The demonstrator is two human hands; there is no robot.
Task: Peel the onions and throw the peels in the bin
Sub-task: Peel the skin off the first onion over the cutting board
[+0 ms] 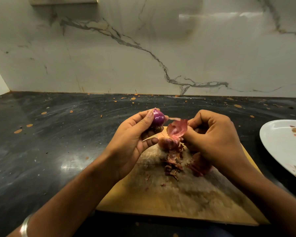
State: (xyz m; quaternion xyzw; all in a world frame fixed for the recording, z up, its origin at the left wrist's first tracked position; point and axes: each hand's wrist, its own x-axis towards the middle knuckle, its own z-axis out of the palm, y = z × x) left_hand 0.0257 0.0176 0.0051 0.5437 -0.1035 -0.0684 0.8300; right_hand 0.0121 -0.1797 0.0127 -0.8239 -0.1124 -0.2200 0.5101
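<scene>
A dark, speckled stone counter [58, 134] carries a worn wooden chopping board [169, 194], with a white oval plate [284, 144] at its right. On the board lies a heap of dry reddish peels [173, 161] beside another unpeeled onion [168, 143]. The left hand [132, 142] curls round a small glossy purple onion [158, 119], nearly bare. The right hand [214, 137] pinches a curled pink skin strip [177, 130]. Peeling seems mid-way; next, probably drop the strip and strip the root end. No bin shows.
</scene>
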